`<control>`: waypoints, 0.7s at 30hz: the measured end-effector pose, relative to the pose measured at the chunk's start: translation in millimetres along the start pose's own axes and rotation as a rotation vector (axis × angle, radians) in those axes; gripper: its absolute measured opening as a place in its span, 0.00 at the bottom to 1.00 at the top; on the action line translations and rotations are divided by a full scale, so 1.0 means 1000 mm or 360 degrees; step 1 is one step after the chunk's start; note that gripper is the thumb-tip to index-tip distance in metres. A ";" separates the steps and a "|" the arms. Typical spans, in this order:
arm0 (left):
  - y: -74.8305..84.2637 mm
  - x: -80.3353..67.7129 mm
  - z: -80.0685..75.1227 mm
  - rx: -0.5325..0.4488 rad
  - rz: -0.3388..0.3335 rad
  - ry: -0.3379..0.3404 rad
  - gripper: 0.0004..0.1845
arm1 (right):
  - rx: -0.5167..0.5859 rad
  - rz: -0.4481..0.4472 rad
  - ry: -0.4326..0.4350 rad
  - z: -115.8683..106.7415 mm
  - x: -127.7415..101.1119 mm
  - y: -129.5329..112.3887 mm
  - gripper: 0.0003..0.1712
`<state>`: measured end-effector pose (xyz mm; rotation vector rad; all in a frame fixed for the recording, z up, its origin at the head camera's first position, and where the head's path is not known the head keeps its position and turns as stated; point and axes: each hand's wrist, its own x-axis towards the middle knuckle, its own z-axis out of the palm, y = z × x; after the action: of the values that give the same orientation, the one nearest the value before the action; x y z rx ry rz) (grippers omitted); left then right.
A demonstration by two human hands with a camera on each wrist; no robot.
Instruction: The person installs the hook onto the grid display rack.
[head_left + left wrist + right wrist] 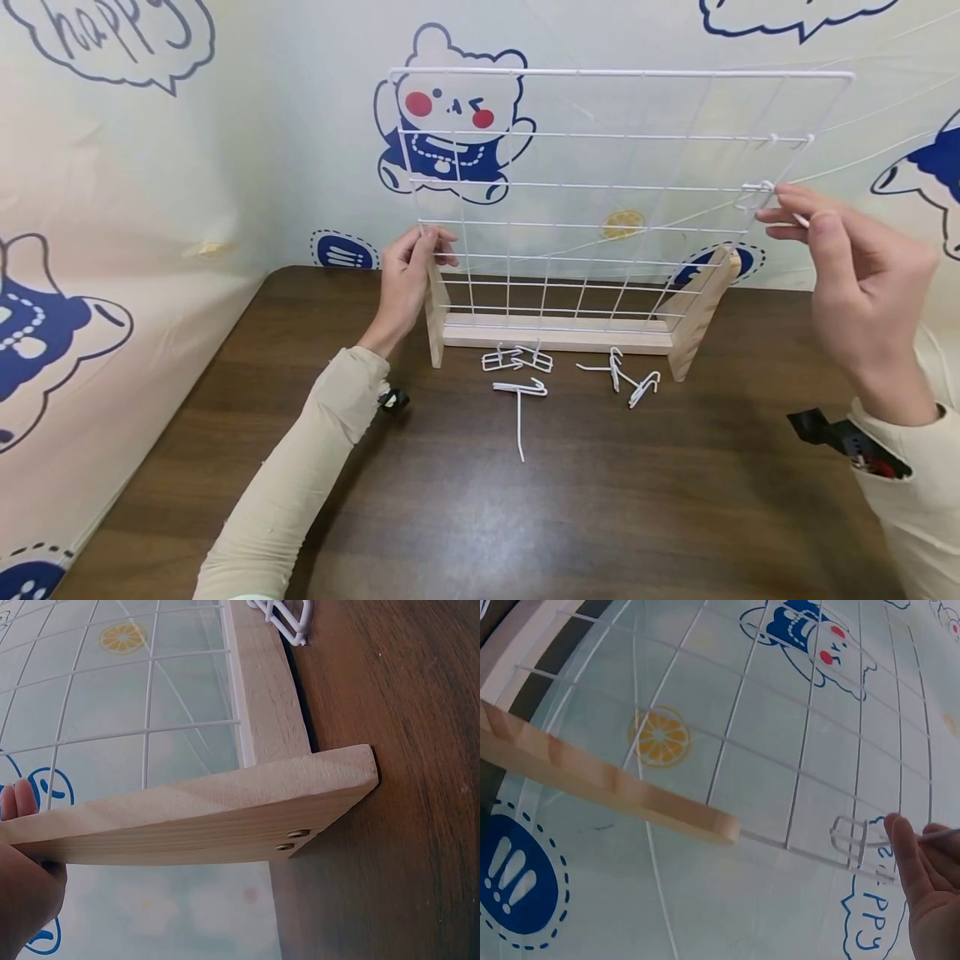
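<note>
White wire hook (756, 197), pinched in the right hand (862, 292) fingertips against the white wire grid panel (600, 192), could slip off its bar and drop; the left hand (408, 279) curls round the pale wooden side support (435, 321), steadying against tipping.

Your left hand (405, 279) grips the upper end of the left wooden upright (435, 321) of the stand, fingers (431, 242) curled round it beside the white wire grid (600, 192). The grid stands upright in the wooden base (555, 333) on the dark desk (525, 500). Your right hand (862, 292) is raised at the grid's right edge, pinching a white wire hook (756, 197) that sits against a horizontal wire there. Another hook (791, 138) hangs one wire higher. Loose white hooks (517, 360) lie on the desk just in front of the base, one long-stemmed hook (520, 408) nearest you. A cartoon-bear cloth (450, 125) hangs behind.
</note>
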<state>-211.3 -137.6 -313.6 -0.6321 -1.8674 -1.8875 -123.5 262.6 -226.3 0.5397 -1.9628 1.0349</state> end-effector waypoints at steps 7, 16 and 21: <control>0.000 0.001 0.004 -0.0020 -0.0002 0.0006 0.19 | 0.0083 0.0008 0.0228 0.016 -0.038 -0.005 0.15; 0.002 0.000 0.005 -0.0013 -0.0024 0.0003 0.19 | -0.0113 0.0044 -0.0065 0.029 -0.083 -0.002 0.13; 0.001 -0.001 0.003 -0.0006 -0.0025 0.0035 0.19 | -0.0129 0.0035 -0.0170 0.034 -0.093 0.012 0.12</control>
<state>-210.0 -134.8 -313.8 -0.5969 -1.8606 -1.9005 -95.2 240.6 -319.1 0.5394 -2.0995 0.9529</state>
